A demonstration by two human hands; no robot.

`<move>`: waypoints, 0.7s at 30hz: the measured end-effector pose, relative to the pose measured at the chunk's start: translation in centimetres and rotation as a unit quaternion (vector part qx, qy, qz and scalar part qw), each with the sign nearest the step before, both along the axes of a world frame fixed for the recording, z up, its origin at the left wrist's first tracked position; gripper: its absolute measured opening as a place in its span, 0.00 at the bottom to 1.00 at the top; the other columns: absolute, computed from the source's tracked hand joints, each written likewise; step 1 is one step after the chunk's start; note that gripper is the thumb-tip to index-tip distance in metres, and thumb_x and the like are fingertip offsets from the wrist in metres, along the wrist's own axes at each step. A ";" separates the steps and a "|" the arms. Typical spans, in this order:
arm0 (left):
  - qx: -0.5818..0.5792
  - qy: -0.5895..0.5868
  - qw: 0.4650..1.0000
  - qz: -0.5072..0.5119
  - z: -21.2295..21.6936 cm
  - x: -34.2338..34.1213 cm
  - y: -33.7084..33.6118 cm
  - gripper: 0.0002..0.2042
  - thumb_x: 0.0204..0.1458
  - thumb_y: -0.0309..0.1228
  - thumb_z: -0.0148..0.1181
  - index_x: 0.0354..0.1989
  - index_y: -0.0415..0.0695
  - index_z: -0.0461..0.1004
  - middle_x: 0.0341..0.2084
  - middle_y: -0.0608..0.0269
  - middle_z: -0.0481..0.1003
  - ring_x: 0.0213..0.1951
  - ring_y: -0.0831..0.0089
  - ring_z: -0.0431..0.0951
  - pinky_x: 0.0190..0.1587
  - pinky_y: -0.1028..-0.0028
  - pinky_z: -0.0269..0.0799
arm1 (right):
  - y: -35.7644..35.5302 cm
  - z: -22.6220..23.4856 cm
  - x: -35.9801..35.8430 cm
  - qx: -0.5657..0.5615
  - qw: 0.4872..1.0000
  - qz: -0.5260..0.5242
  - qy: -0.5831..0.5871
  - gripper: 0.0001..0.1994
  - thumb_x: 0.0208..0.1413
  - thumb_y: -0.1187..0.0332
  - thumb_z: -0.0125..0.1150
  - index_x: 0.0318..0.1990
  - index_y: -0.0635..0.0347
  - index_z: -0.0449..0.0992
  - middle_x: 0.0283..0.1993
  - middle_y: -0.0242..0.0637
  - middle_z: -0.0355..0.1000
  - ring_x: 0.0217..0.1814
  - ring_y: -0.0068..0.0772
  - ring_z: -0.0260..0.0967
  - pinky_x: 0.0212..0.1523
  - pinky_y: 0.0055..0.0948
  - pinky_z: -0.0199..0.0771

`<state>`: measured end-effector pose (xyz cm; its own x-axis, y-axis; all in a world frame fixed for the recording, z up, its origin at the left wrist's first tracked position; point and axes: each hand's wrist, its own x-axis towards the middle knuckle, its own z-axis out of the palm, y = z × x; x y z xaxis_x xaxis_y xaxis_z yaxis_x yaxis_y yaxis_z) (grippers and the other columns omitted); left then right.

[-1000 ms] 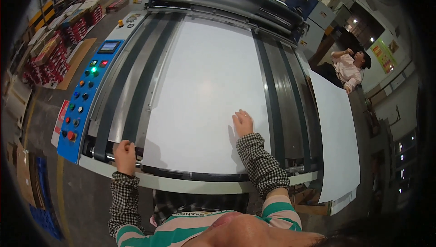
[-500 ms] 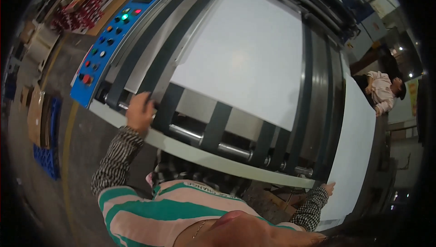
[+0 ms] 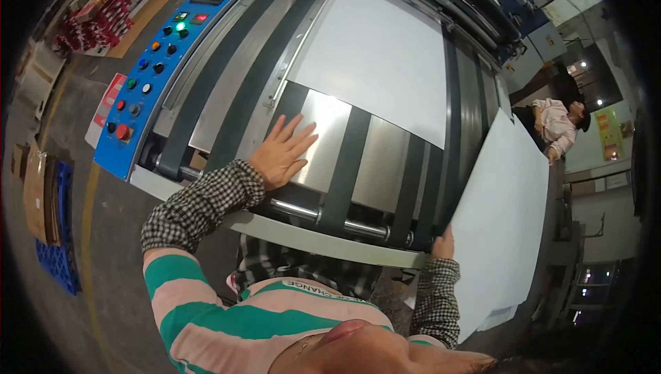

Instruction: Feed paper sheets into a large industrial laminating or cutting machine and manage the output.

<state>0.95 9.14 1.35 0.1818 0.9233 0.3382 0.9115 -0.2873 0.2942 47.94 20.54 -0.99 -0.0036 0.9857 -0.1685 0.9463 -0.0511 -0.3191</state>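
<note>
My left hand [image 3: 284, 154] is open, fingers spread, over the dark belts [image 3: 344, 161] and metal bed near the front of a feeding machine. Ahead of it a large white sheet [image 3: 375, 50] lies flat on the belts, its near edge beyond my fingertips. At the machine's right front corner, my right hand [image 3: 444, 244] grips the near left edge of a second white sheet [image 3: 492, 216]. That sheet's left edge overlaps the machine's right side. Some of my right fingers are hidden.
A co-worker [image 3: 554, 123] stands at the far right, a hand at the second sheet's edge. A blue control panel [image 3: 148, 78] with buttons and a small screen runs along the machine's left side. Cardboard on a blue pallet [image 3: 58, 236] stands at left. A roller [image 3: 454, 2] spans the back.
The first sheet has moved farther into the machine. My left hand has come forward and right over the belts. My right hand has moved left and forward, bringing the second sheet's edge over the machine.
</note>
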 end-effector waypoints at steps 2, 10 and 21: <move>0.054 -0.019 0.996 0.068 0.6 -1.4 -0.4 0.22 0.43 0.31 0.48 0.49 0.39 0.60 0.54 0.51 0.54 0.57 0.53 0.47 0.58 0.55 0.37 | -0.6 1.8 -5.2 0.033 0.992 0.005 0.122 0.24 0.41 0.75 0.38 0.50 0.74 0.57 0.50 0.58 0.58 0.53 0.53 0.54 0.55 0.35 0.51; -0.050 0.082 0.711 0.697 3.2 -19.7 -9.2 0.20 0.43 0.44 0.51 0.39 0.42 0.69 0.44 0.48 0.64 0.44 0.55 0.65 0.44 0.60 0.61 | 2.1 -2.1 -19.5 0.015 0.937 0.038 0.348 0.25 0.49 0.62 0.42 0.51 0.72 0.57 0.50 0.56 0.58 0.54 0.45 0.54 0.55 0.32 0.49; -0.156 0.053 0.709 0.686 1.4 -25.0 -12.7 0.16 0.47 0.42 0.49 0.34 0.41 0.71 0.32 0.53 0.72 0.36 0.60 0.71 0.39 0.61 0.64 | -3.1 -1.0 -18.4 0.039 0.996 0.042 -0.065 0.35 0.45 0.45 0.47 0.58 0.54 0.50 0.62 0.50 0.37 0.65 0.52 0.27 0.59 0.50 0.26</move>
<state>-24.04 -3.54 2.73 -0.9501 0.2833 0.1306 0.2924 0.9546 0.0566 29.49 17.39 -2.03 -0.0708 0.9928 -0.0962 0.9797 0.0510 -0.1938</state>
